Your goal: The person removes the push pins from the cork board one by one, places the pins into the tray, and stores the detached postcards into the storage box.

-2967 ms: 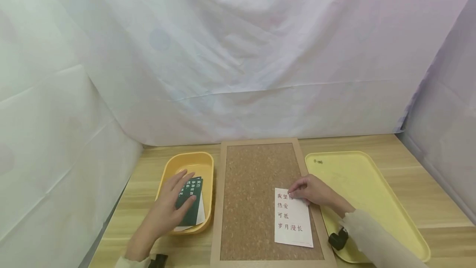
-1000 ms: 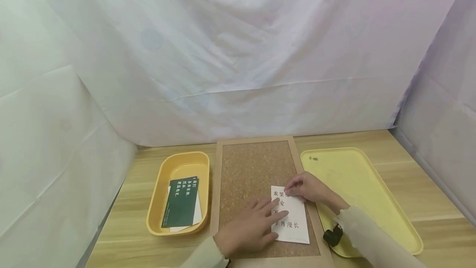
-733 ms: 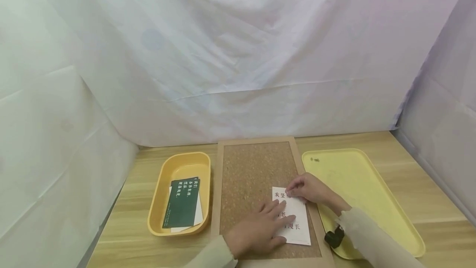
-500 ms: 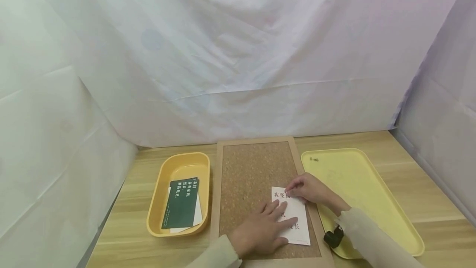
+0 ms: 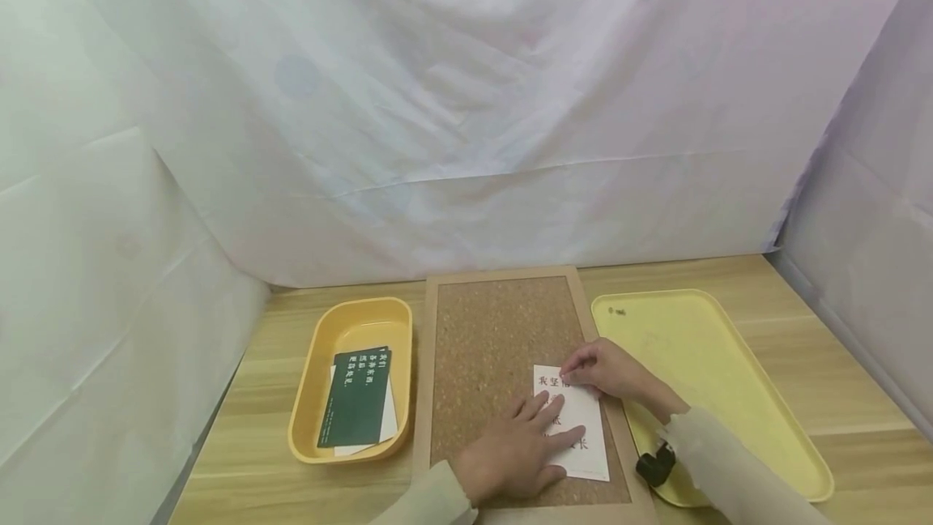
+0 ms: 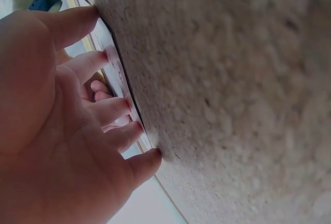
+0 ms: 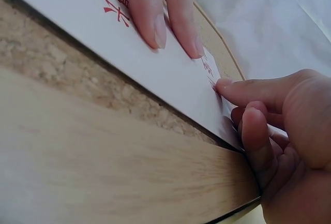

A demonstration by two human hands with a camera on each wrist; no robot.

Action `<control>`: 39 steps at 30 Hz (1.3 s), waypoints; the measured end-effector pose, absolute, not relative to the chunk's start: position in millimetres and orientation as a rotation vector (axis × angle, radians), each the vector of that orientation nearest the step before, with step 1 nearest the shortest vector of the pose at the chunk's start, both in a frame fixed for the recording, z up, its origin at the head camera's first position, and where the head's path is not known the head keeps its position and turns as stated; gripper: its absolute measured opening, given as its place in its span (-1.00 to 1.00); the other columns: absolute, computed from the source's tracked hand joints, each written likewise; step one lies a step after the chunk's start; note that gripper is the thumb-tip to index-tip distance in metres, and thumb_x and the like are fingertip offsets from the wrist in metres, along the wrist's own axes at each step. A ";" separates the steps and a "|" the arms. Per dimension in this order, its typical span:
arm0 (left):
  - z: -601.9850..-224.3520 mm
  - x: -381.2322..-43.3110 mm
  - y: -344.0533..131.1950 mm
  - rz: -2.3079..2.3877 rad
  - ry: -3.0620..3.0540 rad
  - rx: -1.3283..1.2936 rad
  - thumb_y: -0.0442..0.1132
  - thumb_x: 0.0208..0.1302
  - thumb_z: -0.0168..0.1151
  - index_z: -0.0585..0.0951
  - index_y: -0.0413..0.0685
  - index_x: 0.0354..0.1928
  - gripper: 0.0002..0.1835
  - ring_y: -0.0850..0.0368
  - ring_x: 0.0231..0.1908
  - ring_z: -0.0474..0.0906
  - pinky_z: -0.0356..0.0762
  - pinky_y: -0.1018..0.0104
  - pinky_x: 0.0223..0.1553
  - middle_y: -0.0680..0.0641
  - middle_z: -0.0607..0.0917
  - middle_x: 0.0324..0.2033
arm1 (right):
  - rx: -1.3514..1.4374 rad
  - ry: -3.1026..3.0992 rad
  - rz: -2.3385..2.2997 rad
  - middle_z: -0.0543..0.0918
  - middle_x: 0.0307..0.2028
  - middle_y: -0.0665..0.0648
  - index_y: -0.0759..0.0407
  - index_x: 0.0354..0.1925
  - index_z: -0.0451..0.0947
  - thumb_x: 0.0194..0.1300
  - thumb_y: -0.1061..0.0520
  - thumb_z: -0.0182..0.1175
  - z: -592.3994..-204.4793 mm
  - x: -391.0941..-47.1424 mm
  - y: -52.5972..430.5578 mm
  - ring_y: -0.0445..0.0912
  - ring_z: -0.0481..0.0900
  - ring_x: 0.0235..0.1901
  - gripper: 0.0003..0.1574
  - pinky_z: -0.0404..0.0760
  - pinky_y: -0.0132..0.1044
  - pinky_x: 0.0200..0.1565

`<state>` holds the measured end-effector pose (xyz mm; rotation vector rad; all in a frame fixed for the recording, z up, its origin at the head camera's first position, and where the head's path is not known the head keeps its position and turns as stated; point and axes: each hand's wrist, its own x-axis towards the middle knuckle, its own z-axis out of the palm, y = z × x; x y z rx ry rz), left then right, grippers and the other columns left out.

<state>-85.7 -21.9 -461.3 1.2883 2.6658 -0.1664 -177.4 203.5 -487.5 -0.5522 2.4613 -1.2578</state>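
A white card (image 5: 594, 464) with red writing lies on the corkboard (image 5: 503, 322), near its right side. My left hand (image 5: 521, 444) spreads over the card's lower left part with fingertips pressing on it; the left wrist view shows the fingers (image 6: 114, 107) reaching down to the card's surface. At the top of the card, my right hand (image 5: 608, 371) has thumb and forefinger pinched together over the writing. In the right wrist view the right thumb (image 7: 248, 90) touches the card's face while other fingers curl by its edge. I cannot tell what small thing the pinch holds.
An orange-yellow bin (image 5: 297, 428) at left holds a dark green card (image 5: 355, 399) with white writing, on top of white cards. To the right lies a pale yellow tray (image 5: 678, 339) with small dark items (image 5: 616, 312) in its far left corner. White cloth (image 5: 466, 120) hangs behind.
My left hand has come from over the orange-yellow bin to the card and slid slightly right along it. The right hand has kept its pinch at the card's top.
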 end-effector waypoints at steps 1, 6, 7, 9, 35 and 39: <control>-461.3 -85.8 -21.7 -0.165 2.667 1.288 0.25 0.46 -0.08 0.15 0.54 0.50 -0.39 0.04 0.51 0.05 0.13 0.07 0.47 0.02 0.15 0.52 | -0.551 2.459 -1.260 0.65 -0.43 0.02 0.11 -0.30 0.74 0.29 0.20 0.31 -487.4 -177.2 203.6 -0.27 0.38 -0.71 -0.93 0.43 -0.44 -0.65; -460.1 -85.3 -20.8 -0.169 2.672 1.288 0.24 0.46 -0.07 0.16 0.53 0.50 -0.40 0.04 0.50 0.07 0.16 0.07 0.45 0.02 0.16 0.52 | -0.552 2.459 -1.262 0.65 -0.43 0.02 0.11 -0.30 0.73 0.29 0.20 0.30 -487.6 -177.0 204.1 -0.28 0.38 -0.71 -0.93 0.43 -0.44 -0.65; -459.8 -85.2 -20.7 -0.171 2.673 1.288 0.24 0.46 -0.07 0.17 0.52 0.50 -0.40 0.04 0.50 0.07 0.17 0.07 0.45 0.02 0.16 0.52 | -0.550 2.459 -1.263 0.65 -0.43 0.02 0.10 -0.30 0.73 0.29 0.19 0.30 -487.7 -177.0 204.2 -0.28 0.38 -0.71 -0.93 0.43 -0.44 -0.65; -459.1 -84.9 -20.2 -0.180 2.677 1.289 0.24 0.46 -0.07 0.18 0.52 0.50 -0.40 0.05 0.50 0.08 0.19 0.08 0.44 0.02 0.17 0.52 | -0.549 2.460 -1.264 0.64 -0.43 0.02 0.10 -0.30 0.73 0.29 0.19 0.30 -487.7 -177.0 204.5 -0.28 0.38 -0.71 -0.93 0.43 -0.44 -0.65; -457.3 -84.9 -16.7 -0.170 2.668 1.229 0.23 0.44 -0.03 0.19 0.55 0.49 -0.40 0.07 0.50 0.07 0.21 0.07 0.43 0.04 0.16 0.52 | -0.519 2.490 -1.256 0.66 -0.33 0.05 0.07 -0.31 0.73 0.29 0.18 0.31 -490.3 -177.0 204.3 -0.25 0.40 -0.69 -0.93 0.45 -0.41 -0.64; -456.8 -84.4 -16.4 -0.184 2.667 1.226 0.24 0.44 -0.03 0.19 0.56 0.49 -0.40 0.07 0.50 0.07 0.21 0.08 0.43 0.05 0.16 0.52 | -0.522 2.485 -1.251 0.65 -0.36 0.04 0.07 -0.31 0.73 0.30 0.19 0.29 -489.5 -176.4 204.1 -0.25 0.40 -0.68 -0.92 0.44 -0.42 -0.63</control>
